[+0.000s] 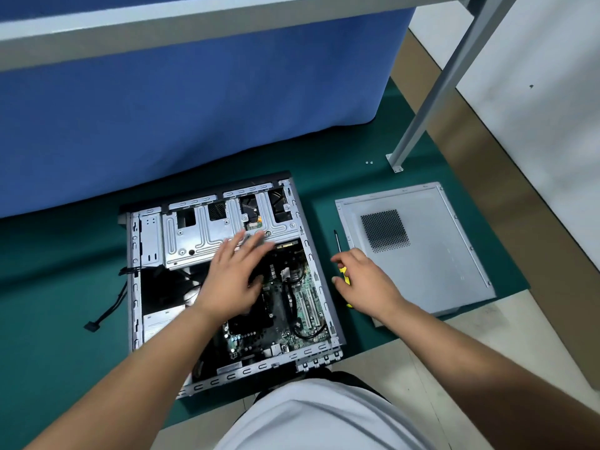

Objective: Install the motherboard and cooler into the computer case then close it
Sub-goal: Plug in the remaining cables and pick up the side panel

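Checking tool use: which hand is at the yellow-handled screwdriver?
The right hand, over the yellow-handled screwdriver beside the case; the left hand hovers, fingers spread, inside the open grey computer case.

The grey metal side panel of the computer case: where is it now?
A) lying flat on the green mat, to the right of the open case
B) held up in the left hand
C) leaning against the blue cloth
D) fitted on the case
A: the grey metal side panel lies flat on the green mat, right of the open computer case, beyond the right hand.
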The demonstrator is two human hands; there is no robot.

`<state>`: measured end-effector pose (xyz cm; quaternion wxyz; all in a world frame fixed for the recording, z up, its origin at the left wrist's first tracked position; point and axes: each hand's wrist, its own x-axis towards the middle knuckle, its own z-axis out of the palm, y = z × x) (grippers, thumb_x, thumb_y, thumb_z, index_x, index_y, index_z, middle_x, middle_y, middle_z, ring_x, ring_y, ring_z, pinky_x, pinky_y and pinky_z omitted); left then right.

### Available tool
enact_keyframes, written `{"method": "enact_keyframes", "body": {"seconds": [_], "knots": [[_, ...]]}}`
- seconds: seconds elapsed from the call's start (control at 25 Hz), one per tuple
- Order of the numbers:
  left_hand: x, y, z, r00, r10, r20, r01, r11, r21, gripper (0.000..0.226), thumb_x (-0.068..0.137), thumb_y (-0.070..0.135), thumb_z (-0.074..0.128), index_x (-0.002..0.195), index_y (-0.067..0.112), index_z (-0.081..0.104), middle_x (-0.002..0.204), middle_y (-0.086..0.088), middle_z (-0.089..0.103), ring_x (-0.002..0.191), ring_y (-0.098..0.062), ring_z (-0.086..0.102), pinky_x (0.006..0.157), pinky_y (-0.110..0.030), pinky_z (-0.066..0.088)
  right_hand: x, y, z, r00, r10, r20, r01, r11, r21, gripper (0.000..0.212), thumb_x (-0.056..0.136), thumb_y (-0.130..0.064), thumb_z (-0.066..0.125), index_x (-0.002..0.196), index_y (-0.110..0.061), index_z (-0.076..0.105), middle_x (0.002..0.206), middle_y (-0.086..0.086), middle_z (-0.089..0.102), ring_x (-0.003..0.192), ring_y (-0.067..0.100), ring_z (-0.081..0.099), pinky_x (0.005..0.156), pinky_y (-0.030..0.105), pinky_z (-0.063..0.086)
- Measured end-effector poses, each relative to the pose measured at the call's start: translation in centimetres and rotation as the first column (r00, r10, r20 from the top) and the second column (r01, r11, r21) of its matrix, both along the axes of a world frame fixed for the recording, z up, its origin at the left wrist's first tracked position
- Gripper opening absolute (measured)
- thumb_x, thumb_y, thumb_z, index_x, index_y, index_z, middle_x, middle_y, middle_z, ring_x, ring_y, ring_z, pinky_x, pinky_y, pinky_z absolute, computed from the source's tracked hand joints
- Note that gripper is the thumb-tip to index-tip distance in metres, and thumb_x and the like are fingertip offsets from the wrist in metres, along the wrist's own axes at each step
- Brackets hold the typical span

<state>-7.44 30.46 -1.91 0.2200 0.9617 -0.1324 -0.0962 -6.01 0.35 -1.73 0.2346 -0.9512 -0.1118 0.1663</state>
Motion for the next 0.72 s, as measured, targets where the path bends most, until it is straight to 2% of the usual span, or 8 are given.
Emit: {"method": "enact_keyframes", "body": {"seconds": [0.08,0.16,0.28,0.4,0.48,0.56,0.6,0.72], "knots": [[-2.6,-1.2,0.6,0.989,-0.12,0.081,0.132,0.979,-0.156,0.064,0.093,0.034,0.063,0.152,0.042,0.039,0.159,0.014,0.037,0.151,-0.015,0.024,0.126,-0.044,0.018,-0.3,0.3,1.6,0.998,0.064,0.022,-0.065,0.998,0.023,0.038,0.097,-0.033,0.06,0.134,-0.025,0.056,0.127,-0.008,0.053,0.1,0.001,0.052,0.089,0.025,0.048],[-4.5,-2.4,0.9,0.979,-0.167,0.114,0.195,0.931,-0.31,0.046,0.096,0.038,0.059,0.141,0.036,0.057,0.145,0.015,0.053,0.139,-0.007,0.043,0.119,-0.031,0.031,-0.3,1.3,2.7,0.995,0.102,0.009,-0.102,0.994,0.032,0.036,0.097,-0.033,0.06,0.132,-0.025,0.056,0.127,-0.008,0.053,0.096,0.005,0.057,0.089,0.032,0.053],[-5.3,-3.7,1.4,0.993,-0.058,0.103,0.098,0.891,-0.443,0.029,0.097,0.043,0.059,0.119,0.033,0.075,0.125,0.021,0.067,0.121,0.001,0.059,0.107,-0.02,0.042,-0.1,3.0,3.6,0.995,0.101,-0.004,-0.101,0.994,0.042,0.039,0.098,-0.032,0.06,0.136,-0.022,0.054,0.133,-0.004,0.051,0.101,0.013,0.062,0.092,0.038,0.053],[-5.1,-4.5,2.1,0.971,0.102,-0.215,-0.215,0.766,-0.606,0.029,0.096,0.055,0.061,0.105,0.035,0.08,0.102,0.02,0.076,0.099,0.002,0.069,0.085,-0.015,0.051,-0.1,3.9,3.7,0.997,0.074,0.037,-0.075,0.996,0.038,0.035,0.1,-0.029,0.058,0.134,-0.02,0.058,0.132,-0.003,0.05,0.112,0.016,0.06,0.099,0.037,0.05],[-4.6,-4.9,2.0,0.908,0.143,-0.395,-0.37,0.715,-0.593,0.027,0.097,0.054,0.06,0.097,0.035,0.08,0.091,0.012,0.077,0.087,-0.005,0.071,0.077,-0.023,0.055,-0.1,4.5,3.8,0.998,0.02,0.058,-0.026,0.995,0.091,0.029,0.102,-0.027,0.056,0.129,-0.019,0.064,0.128,-0.003,0.053,0.113,0.016,0.058,0.103,0.035,0.047],[-4.4,-5.1,1.8,0.873,0.18,-0.454,-0.432,0.719,-0.544,0.02,0.099,0.045,0.062,0.096,0.032,0.078,0.084,0.008,0.077,0.077,-0.01,0.073,0.067,-0.027,0.054,-0.3,5.4,4.0,0.999,-0.023,0.041,0.015,0.985,0.174,0.028,0.105,-0.029,0.05,0.125,-0.019,0.066,0.124,-0.002,0.059,0.113,0.016,0.059,0.103,0.034,0.046],[-4.3,-5.4,1.7,0.853,0.193,-0.486,-0.473,0.681,-0.56,0.015,0.1,0.038,0.064,0.099,0.03,0.076,0.083,0.009,0.077,0.073,-0.007,0.073,0.062,-0.021,0.052,-0.4,5.9,4.1,0.999,-0.03,0.031,0.023,0.978,0.205,0.028,0.106,-0.029,0.048,0.124,-0.02,0.067,0.122,-0.002,0.062,0.111,0.016,0.06,0.1,0.033,0.047],[-4.1,-6.0,1.6,0.818,0.197,-0.541,-0.539,0.591,-0.6,0.013,0.101,0.024,0.065,0.104,0.017,0.075,0.088,0.003,0.077,0.068,-0.002,0.072,0.064,-0.015,0.054,-0.5,7.2,4.2,0.997,-0.067,-0.039,0.076,0.95,0.301,0.023,0.104,-0.029,0.054,0.123,-0.025,0.066,0.11,-0.008,0.068,0.091,0.0,0.064,0.086,0.023,0.051]]}}
